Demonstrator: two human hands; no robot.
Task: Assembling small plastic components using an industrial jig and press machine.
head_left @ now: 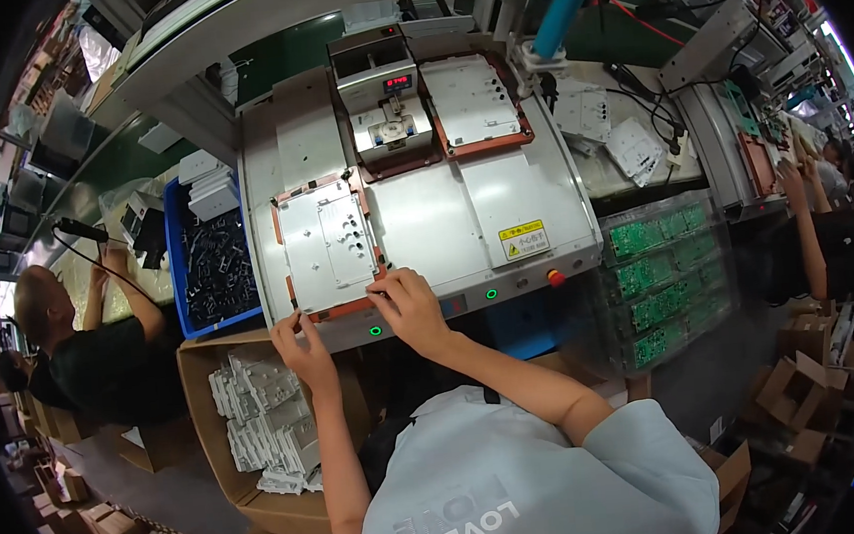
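A flat white panel with a row of small dark holes or pegs sits in a red-brown fixture on the left of a silver machine bed. At the panel's near left corner, my left hand has its fingertips pinched together. My right hand is at the near right corner, fingers curled, beside a small black piece on the fixture edge. Whatever either pinch holds is too small or too covered to make out. A similar white panel lies in the right fixture, farther back.
A press head with red display stands between the fixtures. Green-lit buttons and a red knob line the front. Left are a blue bin of black parts and a carton of white pieces; right, trayed circuit boards. Co-workers sit both sides.
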